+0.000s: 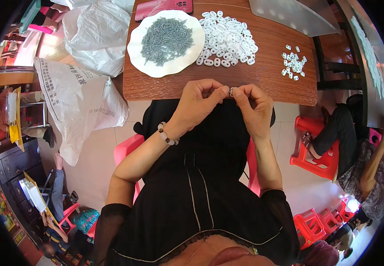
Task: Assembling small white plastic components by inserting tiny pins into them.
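Left hand (196, 104) and right hand (257, 113), both curled, pinch a tiny piece (231, 91) over the near edge of the wood-grain table (280, 91); beyond, slim grey rods (167, 41) heap a scalloped plate (135, 48) beside smooth white ovals (228, 41).

On the table (285, 88), a plate (133, 46) holding rods (166, 41) lies left, a phone (161, 9) behind it, a heap of pieces (227, 37) right of the plate, a cluster of pieces (294, 65) farther right, sacks (83, 95) left of the table

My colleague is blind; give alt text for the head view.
A person's left hand and right hand hold a tiny part over the near edge of a brown table with a white plate of grey pieces, a pile of white pieces and a smaller white group.
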Demonstrator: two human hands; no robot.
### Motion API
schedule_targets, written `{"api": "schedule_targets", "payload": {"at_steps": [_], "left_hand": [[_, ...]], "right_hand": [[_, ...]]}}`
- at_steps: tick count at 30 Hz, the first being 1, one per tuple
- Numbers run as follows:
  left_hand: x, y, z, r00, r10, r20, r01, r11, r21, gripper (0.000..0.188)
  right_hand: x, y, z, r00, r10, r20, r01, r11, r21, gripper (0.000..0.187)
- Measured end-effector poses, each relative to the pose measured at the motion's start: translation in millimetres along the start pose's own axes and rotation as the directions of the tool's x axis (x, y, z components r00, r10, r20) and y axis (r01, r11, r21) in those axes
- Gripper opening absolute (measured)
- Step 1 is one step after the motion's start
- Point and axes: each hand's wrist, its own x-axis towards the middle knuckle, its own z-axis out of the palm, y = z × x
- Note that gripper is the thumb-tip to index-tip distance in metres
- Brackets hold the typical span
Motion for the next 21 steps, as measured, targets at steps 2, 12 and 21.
{"api": "schedule_targets", "payload": {"at_steps": [2, 12, 21], "left_hand": [[-1, 0, 0, 1.0, 0.006, 0.001, -0.006, 1.0, 0.006, 0.02], [-7, -3, -11, 0.991, -0.115, 0.067, 0.131, 0.93, -0.343, 0.029], [-14, -6, -7, 0.983, -0.163, 0.087, 0.185, 0.854, -0.487, 0.03]], "right_hand": [[0, 1, 0, 1.0, 0.009, -0.005, -0.009, 1.0, 0.001, 0.015], [2, -4, -7, 0.998, 0.019, -0.065, -0.016, 0.998, 0.054, 0.012], [-3, -5, -3, 1.0, -0.024, -0.019, 0.026, 0.99, 0.139, 0.01]]}}
